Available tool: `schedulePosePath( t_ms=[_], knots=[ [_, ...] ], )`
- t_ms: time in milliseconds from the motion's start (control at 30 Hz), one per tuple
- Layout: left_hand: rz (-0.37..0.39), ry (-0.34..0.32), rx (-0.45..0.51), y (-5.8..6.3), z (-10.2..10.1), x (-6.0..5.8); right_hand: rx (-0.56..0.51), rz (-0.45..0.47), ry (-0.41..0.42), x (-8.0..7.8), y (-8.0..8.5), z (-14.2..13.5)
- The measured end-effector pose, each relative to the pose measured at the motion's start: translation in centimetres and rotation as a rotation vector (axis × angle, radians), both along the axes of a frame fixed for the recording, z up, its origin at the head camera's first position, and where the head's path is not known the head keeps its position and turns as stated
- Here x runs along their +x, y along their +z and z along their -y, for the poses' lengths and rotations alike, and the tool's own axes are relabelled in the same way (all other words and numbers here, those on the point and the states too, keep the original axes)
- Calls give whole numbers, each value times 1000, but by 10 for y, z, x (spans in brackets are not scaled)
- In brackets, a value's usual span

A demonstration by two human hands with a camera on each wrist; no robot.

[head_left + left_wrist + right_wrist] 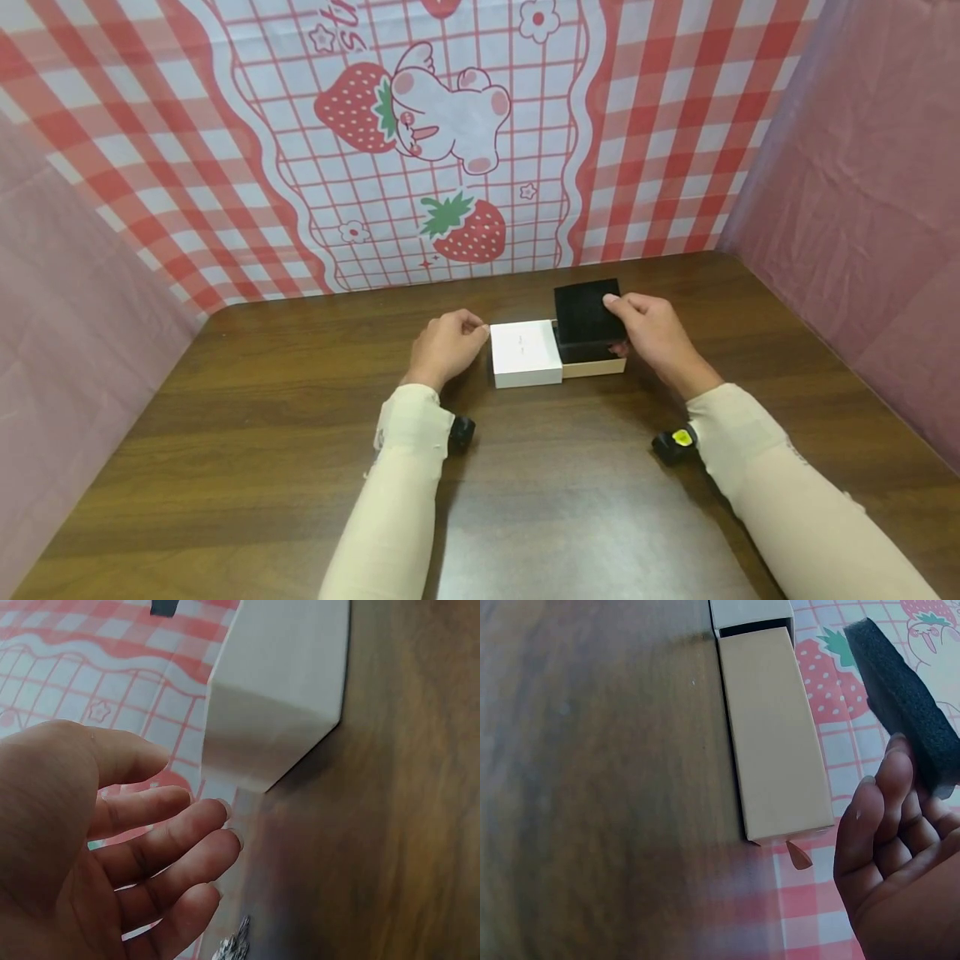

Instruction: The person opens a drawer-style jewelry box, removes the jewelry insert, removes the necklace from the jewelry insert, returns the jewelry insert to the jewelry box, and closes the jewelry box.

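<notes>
A small box lies on the table, its white sleeve (525, 354) on the left and its tan drawer (596, 367) slid out to the right. Between thumb and fingers my right hand (660, 337) holds a square black foam pad (587, 310), tilted up over the drawer. The right wrist view shows the foam's (904, 697) thick edge and a brown ribbon tab (799, 856) at the drawer's end. Beside the sleeve's left side is my left hand (447, 348), fingers loosely bent with nothing in them. The foam hides most of the drawer's inside.
The brown wooden table (300, 467) extends around the box. Behind it hangs a red-and-white strawberry cloth (660, 125), with pink cloth (862, 208) at both sides. Each wrist carries a small black camera (673, 446).
</notes>
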State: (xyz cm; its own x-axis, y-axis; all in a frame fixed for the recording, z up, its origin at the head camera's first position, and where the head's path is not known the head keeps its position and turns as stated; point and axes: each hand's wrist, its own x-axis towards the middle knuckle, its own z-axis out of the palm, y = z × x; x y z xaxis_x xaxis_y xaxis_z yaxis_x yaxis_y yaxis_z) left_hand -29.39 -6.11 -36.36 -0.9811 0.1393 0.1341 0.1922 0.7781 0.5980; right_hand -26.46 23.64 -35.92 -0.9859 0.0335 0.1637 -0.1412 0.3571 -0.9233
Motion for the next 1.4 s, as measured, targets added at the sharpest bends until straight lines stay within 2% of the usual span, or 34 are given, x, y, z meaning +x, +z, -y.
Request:
schedulePosePath(
  t_ms=[133, 333, 633, 867, 1100, 1400],
  knots=[
    [-7, -4, -32, -1, -7, 1, 10, -4, -18, 0, 0, -1],
    [-59, 23, -53, -1, -15, 1, 26, 4, -25, 0, 1, -3],
    [-148, -26, -132, -2, -29, 4, 80, 31, -34, -2, 0, -6],
    [-80, -73, -103, -1, -37, 10, 142, 29, -35, 0, -1, -6],
    [-89, -108, -189, -1, -45, 12, 197, 10, -46, -1, -2, -8],
    [-58, -101, -196, -2, -48, 16, 264, 31, -42, 1, -1, -7]
  ],
)
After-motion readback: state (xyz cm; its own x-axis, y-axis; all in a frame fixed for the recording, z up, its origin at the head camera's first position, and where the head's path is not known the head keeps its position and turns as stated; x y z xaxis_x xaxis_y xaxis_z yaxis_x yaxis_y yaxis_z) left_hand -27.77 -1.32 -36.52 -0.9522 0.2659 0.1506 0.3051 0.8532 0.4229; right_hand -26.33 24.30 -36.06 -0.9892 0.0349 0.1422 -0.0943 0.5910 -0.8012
